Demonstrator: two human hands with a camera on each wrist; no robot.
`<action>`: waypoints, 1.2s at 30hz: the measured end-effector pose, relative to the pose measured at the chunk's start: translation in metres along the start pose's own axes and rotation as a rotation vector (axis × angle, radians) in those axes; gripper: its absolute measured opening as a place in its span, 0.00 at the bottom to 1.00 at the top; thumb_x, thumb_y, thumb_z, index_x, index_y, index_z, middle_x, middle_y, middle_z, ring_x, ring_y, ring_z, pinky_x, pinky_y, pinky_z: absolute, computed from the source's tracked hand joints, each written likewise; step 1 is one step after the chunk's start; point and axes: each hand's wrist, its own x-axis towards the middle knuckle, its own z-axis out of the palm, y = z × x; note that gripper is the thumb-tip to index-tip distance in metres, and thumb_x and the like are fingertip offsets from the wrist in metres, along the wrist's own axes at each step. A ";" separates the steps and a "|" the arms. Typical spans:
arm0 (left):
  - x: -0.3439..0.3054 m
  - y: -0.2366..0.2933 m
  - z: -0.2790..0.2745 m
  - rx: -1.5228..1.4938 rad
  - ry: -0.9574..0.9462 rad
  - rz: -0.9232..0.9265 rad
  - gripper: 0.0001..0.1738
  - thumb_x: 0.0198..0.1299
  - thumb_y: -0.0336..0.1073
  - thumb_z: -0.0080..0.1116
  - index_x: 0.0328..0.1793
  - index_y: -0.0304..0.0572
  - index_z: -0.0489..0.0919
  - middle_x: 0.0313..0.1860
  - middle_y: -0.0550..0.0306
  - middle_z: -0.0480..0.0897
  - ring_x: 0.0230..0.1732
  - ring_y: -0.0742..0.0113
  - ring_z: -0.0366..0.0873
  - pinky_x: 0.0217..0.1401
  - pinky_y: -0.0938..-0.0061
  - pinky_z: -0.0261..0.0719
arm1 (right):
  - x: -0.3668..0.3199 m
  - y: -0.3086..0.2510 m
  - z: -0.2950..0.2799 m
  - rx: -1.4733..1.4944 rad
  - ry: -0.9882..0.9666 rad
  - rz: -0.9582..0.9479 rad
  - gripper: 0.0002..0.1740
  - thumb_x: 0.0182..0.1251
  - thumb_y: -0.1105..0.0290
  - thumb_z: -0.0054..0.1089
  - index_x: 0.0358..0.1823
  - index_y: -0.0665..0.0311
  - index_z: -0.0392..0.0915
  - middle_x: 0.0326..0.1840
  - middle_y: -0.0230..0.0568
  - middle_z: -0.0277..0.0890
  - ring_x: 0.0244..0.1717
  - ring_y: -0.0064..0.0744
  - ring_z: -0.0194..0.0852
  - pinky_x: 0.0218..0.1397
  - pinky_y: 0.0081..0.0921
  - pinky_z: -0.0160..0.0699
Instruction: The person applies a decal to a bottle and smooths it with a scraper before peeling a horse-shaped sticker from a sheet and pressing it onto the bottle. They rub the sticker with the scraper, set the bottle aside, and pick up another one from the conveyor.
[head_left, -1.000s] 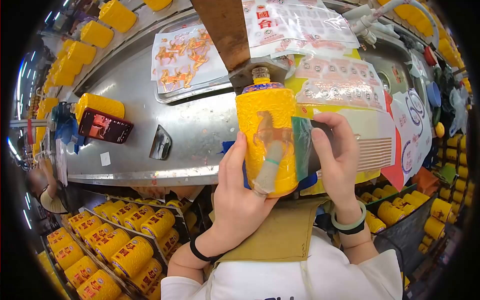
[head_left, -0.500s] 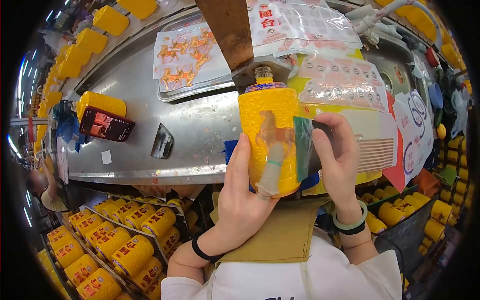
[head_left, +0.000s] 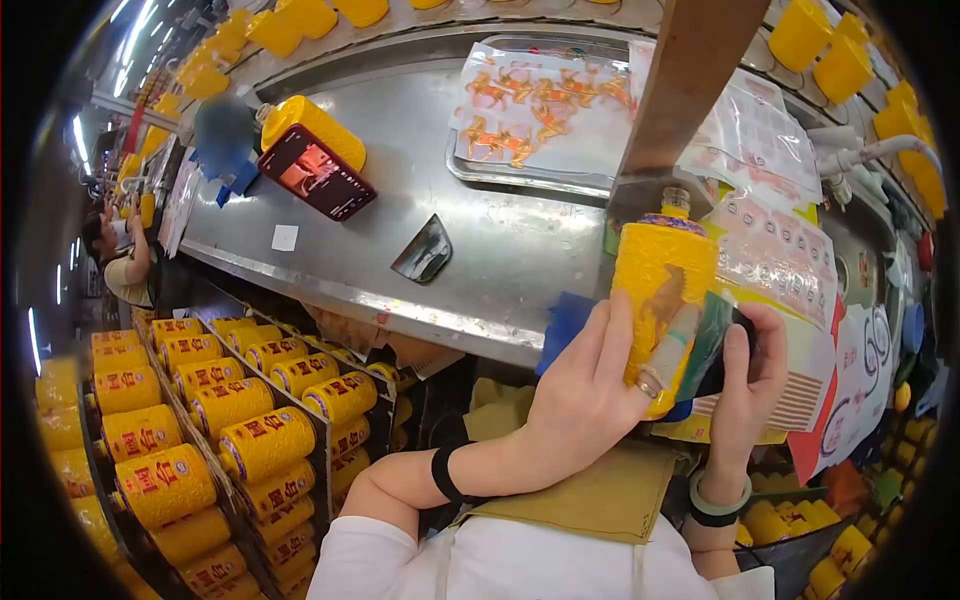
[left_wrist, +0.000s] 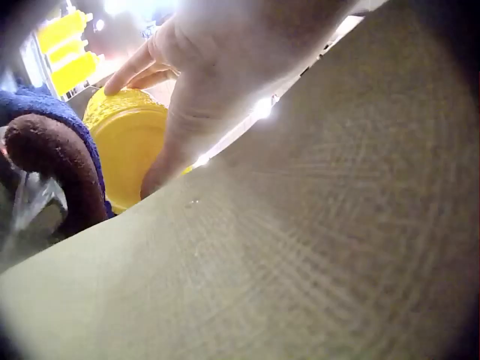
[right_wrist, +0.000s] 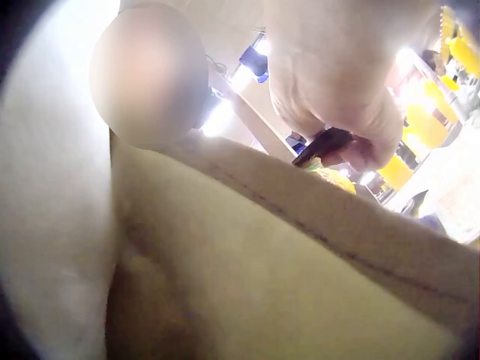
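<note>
Steel-grey counter [head_left: 345,265] at left; near its edge, the left hand [head_left: 575,410] curls round a yellow embossed bottle [head_left: 643,285]. Its horse decal [head_left: 668,292] — apparently being smoothed — sits beside a green-edged scraper [head_left: 708,345], pinched by the right hand [head_left: 757,375]. Next stroke likely needs even pressure.

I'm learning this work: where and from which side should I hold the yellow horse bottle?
Probably grip the yellow horse bottle by its lower body, from the left, as the left hand does. The rounded sides suit curled fingers, and this leaves most of the horse uncovered and the right side for the green-edged tool in the right hand.
</note>
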 end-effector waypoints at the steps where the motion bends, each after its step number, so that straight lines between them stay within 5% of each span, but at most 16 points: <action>1: -0.002 -0.001 0.001 0.005 0.002 -0.006 0.30 0.53 0.32 0.65 0.66 0.36 0.83 0.64 0.19 0.75 0.58 0.35 0.82 0.51 0.62 0.89 | -0.001 -0.003 0.000 0.005 0.028 -0.004 0.12 0.79 0.78 0.56 0.60 0.69 0.74 0.55 0.34 0.74 0.57 0.22 0.71 0.65 0.22 0.69; 6: -0.013 -0.006 0.008 -0.235 0.092 -0.087 0.30 0.49 0.30 0.71 0.58 0.20 0.80 0.68 0.21 0.73 0.61 0.32 0.81 0.54 0.60 0.89 | -0.001 -0.006 0.003 -0.046 -0.077 -0.028 0.13 0.76 0.81 0.59 0.59 0.69 0.76 0.54 0.34 0.76 0.55 0.23 0.73 0.64 0.23 0.71; 10: -0.018 -0.006 0.007 -0.343 0.087 -0.147 0.35 0.49 0.32 0.76 0.63 0.23 0.78 0.72 0.27 0.71 0.64 0.32 0.79 0.61 0.57 0.86 | 0.028 -0.012 -0.012 -0.419 -0.012 -0.208 0.12 0.74 0.81 0.59 0.56 0.69 0.79 0.50 0.37 0.78 0.51 0.27 0.77 0.59 0.25 0.75; 13: -0.021 -0.009 0.014 -0.514 0.093 -0.222 0.44 0.47 0.33 0.81 0.72 0.28 0.73 0.76 0.33 0.69 0.69 0.35 0.76 0.69 0.55 0.80 | 0.047 -0.034 -0.013 -0.620 -0.065 -0.517 0.15 0.73 0.82 0.58 0.59 0.69 0.80 0.49 0.44 0.79 0.49 0.35 0.80 0.56 0.28 0.77; 19: -0.028 -0.016 0.019 -0.767 0.143 -0.299 0.57 0.43 0.32 0.87 0.81 0.34 0.68 0.74 0.39 0.74 0.71 0.41 0.76 0.73 0.58 0.77 | 0.041 -0.078 0.002 -0.509 -0.487 -0.355 0.26 0.64 0.81 0.68 0.65 0.66 0.79 0.50 0.49 0.82 0.48 0.45 0.83 0.55 0.34 0.80; 23: -0.026 -0.009 0.014 -0.902 0.114 -0.414 0.60 0.43 0.36 0.89 0.83 0.34 0.66 0.68 0.43 0.79 0.68 0.51 0.80 0.70 0.62 0.78 | 0.077 -0.065 0.007 -0.582 -0.309 -0.655 0.20 0.61 0.81 0.72 0.55 0.64 0.85 0.44 0.44 0.86 0.45 0.41 0.84 0.51 0.32 0.80; 25: -0.025 -0.009 0.015 -0.898 0.103 -0.390 0.63 0.43 0.37 0.89 0.84 0.32 0.63 0.66 0.43 0.80 0.66 0.51 0.81 0.70 0.62 0.78 | 0.090 -0.069 0.002 -0.787 -0.240 -0.992 0.17 0.58 0.79 0.71 0.50 0.59 0.89 0.43 0.36 0.87 0.42 0.35 0.80 0.46 0.30 0.77; 28: -0.027 -0.012 0.015 -0.869 0.124 -0.357 0.64 0.42 0.37 0.90 0.84 0.29 0.61 0.68 0.41 0.79 0.67 0.51 0.81 0.70 0.62 0.79 | 0.070 -0.055 -0.001 -0.786 -0.380 -1.223 0.15 0.53 0.71 0.69 0.44 0.56 0.88 0.42 0.29 0.86 0.39 0.33 0.76 0.43 0.32 0.76; 32: -0.030 -0.014 0.025 -0.978 0.094 -0.408 0.61 0.42 0.37 0.90 0.81 0.27 0.64 0.69 0.39 0.77 0.66 0.49 0.82 0.69 0.59 0.81 | 0.035 -0.051 0.000 -0.595 -0.670 -1.178 0.17 0.55 0.66 0.69 0.48 0.54 0.87 0.42 0.28 0.84 0.37 0.33 0.74 0.45 0.33 0.74; 36: -0.022 -0.010 0.015 -0.822 0.097 -0.338 0.61 0.42 0.38 0.90 0.81 0.27 0.64 0.68 0.40 0.78 0.63 0.49 0.83 0.68 0.59 0.82 | 0.081 -0.044 0.005 -0.766 -0.304 -0.930 0.16 0.63 0.64 0.71 0.50 0.59 0.84 0.43 0.33 0.84 0.38 0.38 0.79 0.42 0.34 0.71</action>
